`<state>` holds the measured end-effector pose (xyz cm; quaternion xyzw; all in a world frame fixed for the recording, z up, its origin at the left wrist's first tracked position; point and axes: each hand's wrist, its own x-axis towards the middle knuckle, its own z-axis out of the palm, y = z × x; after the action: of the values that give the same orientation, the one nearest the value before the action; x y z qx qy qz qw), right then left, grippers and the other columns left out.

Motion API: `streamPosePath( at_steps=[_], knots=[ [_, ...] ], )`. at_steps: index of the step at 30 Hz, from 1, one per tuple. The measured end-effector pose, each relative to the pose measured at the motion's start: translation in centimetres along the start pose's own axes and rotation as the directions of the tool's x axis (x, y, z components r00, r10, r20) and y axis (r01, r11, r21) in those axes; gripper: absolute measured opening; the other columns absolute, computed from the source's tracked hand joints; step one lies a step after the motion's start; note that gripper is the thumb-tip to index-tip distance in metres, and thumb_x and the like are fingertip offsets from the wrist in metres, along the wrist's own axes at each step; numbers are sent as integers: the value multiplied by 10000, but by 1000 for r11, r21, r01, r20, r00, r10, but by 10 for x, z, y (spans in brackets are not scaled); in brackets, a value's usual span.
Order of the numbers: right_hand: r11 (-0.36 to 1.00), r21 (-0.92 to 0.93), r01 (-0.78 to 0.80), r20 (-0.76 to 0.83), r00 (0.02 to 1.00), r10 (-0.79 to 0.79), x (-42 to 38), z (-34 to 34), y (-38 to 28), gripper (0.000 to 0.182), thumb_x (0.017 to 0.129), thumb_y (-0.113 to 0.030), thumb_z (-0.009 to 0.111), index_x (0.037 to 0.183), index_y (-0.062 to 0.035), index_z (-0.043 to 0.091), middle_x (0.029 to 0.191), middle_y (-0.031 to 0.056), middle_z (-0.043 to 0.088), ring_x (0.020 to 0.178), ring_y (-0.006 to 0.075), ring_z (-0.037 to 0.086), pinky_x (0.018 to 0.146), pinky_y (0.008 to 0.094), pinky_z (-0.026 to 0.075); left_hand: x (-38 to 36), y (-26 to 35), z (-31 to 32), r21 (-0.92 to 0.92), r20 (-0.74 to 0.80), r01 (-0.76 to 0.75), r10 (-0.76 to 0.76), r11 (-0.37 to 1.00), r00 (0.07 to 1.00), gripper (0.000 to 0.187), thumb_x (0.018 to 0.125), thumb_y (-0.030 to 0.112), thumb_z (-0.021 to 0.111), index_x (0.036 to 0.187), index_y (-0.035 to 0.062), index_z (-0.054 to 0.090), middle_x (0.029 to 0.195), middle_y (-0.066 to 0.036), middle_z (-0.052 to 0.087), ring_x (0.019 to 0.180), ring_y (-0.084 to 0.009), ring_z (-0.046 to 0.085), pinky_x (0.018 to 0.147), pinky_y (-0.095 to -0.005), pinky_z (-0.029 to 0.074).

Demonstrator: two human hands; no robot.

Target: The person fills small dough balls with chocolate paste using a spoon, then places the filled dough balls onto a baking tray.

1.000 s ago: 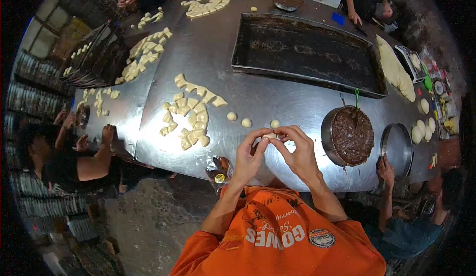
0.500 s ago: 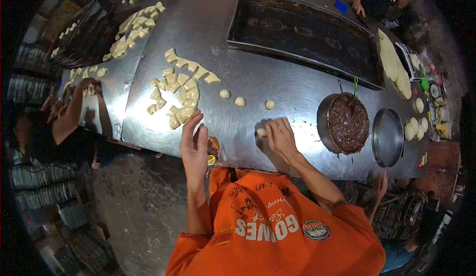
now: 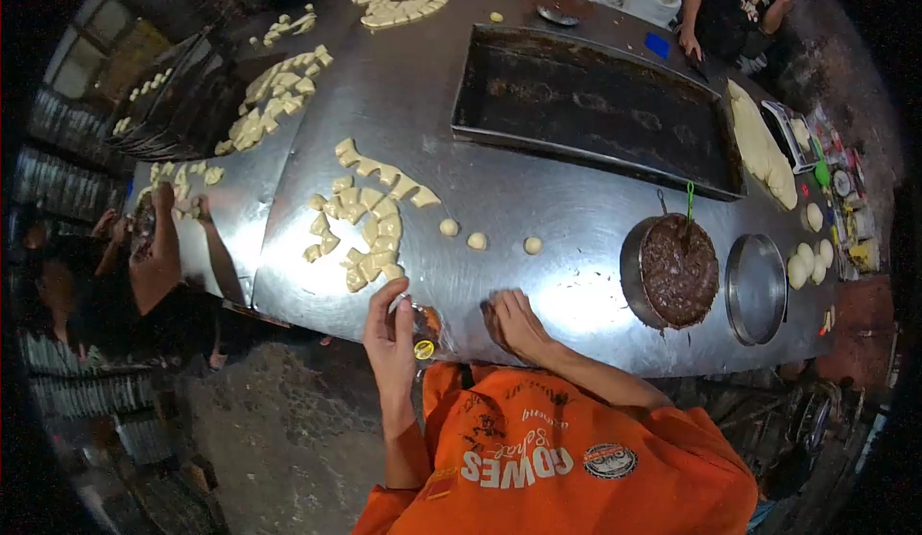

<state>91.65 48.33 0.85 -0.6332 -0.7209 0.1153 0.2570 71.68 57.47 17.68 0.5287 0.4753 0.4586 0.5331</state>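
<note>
My left hand [image 3: 389, 331] is raised at the table's near edge, thumb and fingers apart and nothing between them, just below the cut dough pieces [image 3: 384, 228]. Right of it, my right hand [image 3: 519, 324] is cupped down on the metal table [image 3: 576, 199], fingers together; whatever lies beneath is hidden. Three small round dough balls [image 3: 476, 240] sit in a row beyond my hands. To the right stands a round pan of brown filling [image 3: 678, 271] with a green-handled utensil [image 3: 690, 199] in it. A dark bag with a yellow label [image 3: 424, 349] lies beside my left hand.
A large dark rectangular tray [image 3: 595, 103] spans the back. At the right are an empty round pan [image 3: 756, 290], larger dough balls [image 3: 807, 264] and a long dough slab [image 3: 759, 146]. One co-worker [image 3: 744, 2] stands at the back right, another [image 3: 158, 247] at the left.
The view has shifted, so the table sits lower in it. The dough piece seen beside my right hand's fingertips is now out of sight, and that hand is lower, nearer the table edge.
</note>
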Motion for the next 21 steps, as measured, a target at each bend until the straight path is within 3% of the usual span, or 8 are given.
streamPosePath(
  at_steps=[9,12,13,14,16,17,18,21],
  knots=[
    [976,-213,-55,-124,992,29,-11,44,27,275,893,-74,595,1140,40,553,989,152,573,874,341,544,828,417,453,25,8,31,128,192,-187,160,974,968,214,960,86,599,1155,8,640,1243,-106,615,1144,-216,576,953,-336,463],
    [992,104,70,-146,988,-55,-17,7,35,214,796,48,615,1004,33,568,931,161,582,896,346,528,820,442,427,39,16,34,192,324,-273,202,942,924,214,946,87,613,1145,18,650,1253,-118,616,1182,-245,573,976,-350,453],
    [967,-250,37,69,997,-20,-5,-20,32,124,808,9,620,916,12,559,962,151,570,888,331,515,817,438,424,44,19,37,193,328,-269,196,944,924,214,946,87,613,1145,18,650,1253,-118,616,1182,-245,573,976,-350,453],
    [950,53,-307,-167,935,312,-5,40,61,95,830,-43,602,901,5,561,940,156,558,875,313,504,827,428,414,49,22,41,173,361,-279,203,945,910,216,945,92,616,1147,22,650,1256,-122,614,1192,-255,571,984,-357,450],
    [924,-315,-215,-183,970,163,20,19,42,108,868,-84,565,919,12,562,947,183,549,910,316,499,856,423,404,51,23,46,151,397,-290,211,945,893,218,945,97,619,1148,25,651,1259,-126,613,1202,-265,568,991,-364,447],
    [682,-726,89,219,970,107,24,-28,1,141,886,-97,552,952,25,576,962,201,547,959,323,501,890,431,399,54,26,50,206,441,-333,217,920,871,220,945,107,623,1150,29,651,1263,-129,610,1203,-278,568,998,-370,445],
    [955,-260,-144,-227,970,84,5,19,14,156,869,-99,572,951,32,596,963,194,549,969,332,506,890,436,406,61,29,54,253,486,-390,232,885,842,223,946,117,626,1152,33,651,1266,-131,608,1204,-291,568,1004,-377,443],
    [997,-71,-11,-150,989,0,-16,-2,25,154,832,-43,598,963,37,597,955,193,546,949,345,504,859,438,411,84,17,61,265,552,-479,275,837,787,219,945,120,630,1149,42,652,1261,-130,613,1206,-290,566,1013,-384,442]
  ],
)
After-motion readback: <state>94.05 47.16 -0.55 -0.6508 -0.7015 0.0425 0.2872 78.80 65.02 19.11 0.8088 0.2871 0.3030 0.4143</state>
